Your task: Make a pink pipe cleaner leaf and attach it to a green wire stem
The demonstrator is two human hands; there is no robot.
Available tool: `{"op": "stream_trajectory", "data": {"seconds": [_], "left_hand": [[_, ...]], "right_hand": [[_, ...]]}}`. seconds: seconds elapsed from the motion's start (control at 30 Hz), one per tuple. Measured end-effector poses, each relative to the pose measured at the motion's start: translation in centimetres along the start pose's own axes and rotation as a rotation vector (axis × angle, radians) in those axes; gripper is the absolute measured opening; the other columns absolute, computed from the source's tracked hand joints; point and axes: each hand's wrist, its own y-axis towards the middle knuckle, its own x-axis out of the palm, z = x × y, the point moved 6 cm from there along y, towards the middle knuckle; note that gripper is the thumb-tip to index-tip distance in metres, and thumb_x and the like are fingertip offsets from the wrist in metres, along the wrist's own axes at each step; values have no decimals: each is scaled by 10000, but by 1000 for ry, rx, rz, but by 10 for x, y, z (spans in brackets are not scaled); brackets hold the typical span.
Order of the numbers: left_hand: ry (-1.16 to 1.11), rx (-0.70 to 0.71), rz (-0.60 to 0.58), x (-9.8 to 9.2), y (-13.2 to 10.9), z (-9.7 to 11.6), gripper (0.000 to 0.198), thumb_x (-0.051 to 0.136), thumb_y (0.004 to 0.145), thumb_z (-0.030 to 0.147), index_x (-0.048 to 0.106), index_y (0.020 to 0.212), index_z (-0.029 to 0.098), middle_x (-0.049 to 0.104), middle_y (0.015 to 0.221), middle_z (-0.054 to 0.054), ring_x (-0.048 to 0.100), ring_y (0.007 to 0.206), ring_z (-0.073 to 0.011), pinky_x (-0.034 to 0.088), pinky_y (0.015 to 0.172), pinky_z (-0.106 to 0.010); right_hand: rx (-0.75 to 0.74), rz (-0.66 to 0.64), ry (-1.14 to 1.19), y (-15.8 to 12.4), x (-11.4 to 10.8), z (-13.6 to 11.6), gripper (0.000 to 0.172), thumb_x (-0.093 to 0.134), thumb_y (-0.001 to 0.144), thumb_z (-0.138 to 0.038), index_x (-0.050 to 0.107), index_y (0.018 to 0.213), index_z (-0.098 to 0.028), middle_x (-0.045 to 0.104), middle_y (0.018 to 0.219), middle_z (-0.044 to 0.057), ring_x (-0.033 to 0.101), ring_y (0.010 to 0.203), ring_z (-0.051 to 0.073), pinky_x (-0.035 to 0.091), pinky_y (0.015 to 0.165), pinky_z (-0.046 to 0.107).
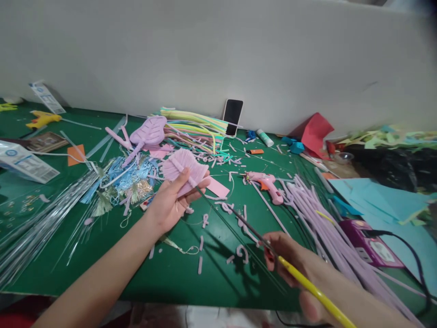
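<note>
My left hand [174,200] is closed round a lilac, fuzzy leaf-shaped craft piece [182,166], with the thumb pressed on its face. A long thin green wire stem [221,212] runs from the piece down to the right. At the lower right, my right hand [290,259] grips a slim tool with a yellow handle [314,291] and a long dark shaft [249,226]; its exact kind is unclear. The shaft points at the leaf piece and crosses close above the stem. Whether its tip touches anything cannot be made out.
A pink glue gun [266,182] lies beyond my right hand, beside a bundle of lilac pipe cleaners [321,228]. Lilac offcuts litter the green table [170,282]. A phone [233,117] leans on the wall. Blue tassels [128,175] and a finished-looking lilac leaf [149,130] lie left.
</note>
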Motion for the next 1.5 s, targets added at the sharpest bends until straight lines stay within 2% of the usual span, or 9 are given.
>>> {"op": "stream_trajectory", "data": {"seconds": [0.07, 0.17, 0.33, 0.53, 0.6, 0.67, 0.87, 1.17, 1.5], "left_hand": [[-7, -5, -6, 1, 0, -1, 179, 631, 878, 248, 676, 981, 109, 754, 1012, -111, 746, 806, -170, 596, 599, -166], [-23, -33, -20, 1, 0, -7, 163, 606, 895, 233, 686, 981, 121, 755, 1026, -100, 740, 867, -177, 602, 619, -170], [-14, -6, -29, 1, 0, -11, 181, 642, 873, 259, 686, 1002, 140, 751, 1047, -93, 723, 953, -211, 610, 649, -193], [-7, 73, 95, -8, 2, 2, 259, 674, 842, 253, 646, 1070, 134, 756, 1000, -83, 735, 891, -188, 591, 593, -154], [-8, 86, 109, -8, 2, 4, 265, 675, 840, 255, 641, 1074, 136, 759, 978, -74, 737, 876, -183, 590, 591, -155], [7, 90, 84, -5, 1, 2, 255, 676, 838, 260, 649, 1057, 132, 760, 974, -80, 735, 887, -191, 584, 578, -154], [44, 58, 6, 2, -1, -11, 181, 643, 864, 270, 691, 976, 137, 767, 957, -99, 728, 921, -227, 593, 621, -209], [7, 94, 29, 3, -1, -15, 215, 709, 813, 310, 703, 922, 124, 756, 996, -104, 704, 987, -240, 565, 850, -308], [37, 81, 10, 5, -2, -17, 254, 721, 801, 346, 705, 946, 139, 758, 997, -94, 706, 986, -240, 549, 850, -301]], "right_hand": [[15, -26, 35, 9, 10, -7, 654, 797, 550, -614, 601, 1056, -250, 605, 886, 30, 542, 729, 188, 483, 637, 278], [12, -40, 115, 23, 20, -13, 769, 728, 533, -743, 561, 1095, -244, 561, 846, 12, 499, 695, 168, 444, 596, 260], [-25, -93, 155, 34, 28, -20, 779, 587, 544, -859, 563, 1004, -232, 513, 743, -8, 418, 615, 138, 381, 541, 245], [57, -108, 149, 27, 23, 0, 878, 532, 409, -938, 525, 946, -243, 478, 703, -25, 351, 567, 123, 303, 490, 243], [63, -94, 155, 24, 20, 5, 857, 528, 422, -939, 514, 925, -245, 445, 668, -38, 321, 550, 118, 268, 476, 243], [37, -92, 140, 24, 20, 2, 782, 522, 513, -914, 507, 909, -241, 409, 643, -47, 296, 542, 113, 246, 471, 243], [-66, -185, 36, 36, 29, -27, 617, 459, 730, -814, 473, 920, -228, 390, 658, -51, 301, 552, 108, 250, 487, 244], [-64, -199, -4, 46, 33, -26, 582, 415, 766, -804, 424, 874, -232, 397, 646, -56, 421, 486, 101, 315, 437, 222], [-49, -182, -52, 50, 32, -27, 595, 398, 774, -807, 422, 854, -218, 398, 646, -61, 449, 472, 97, 350, 429, 214]]}}
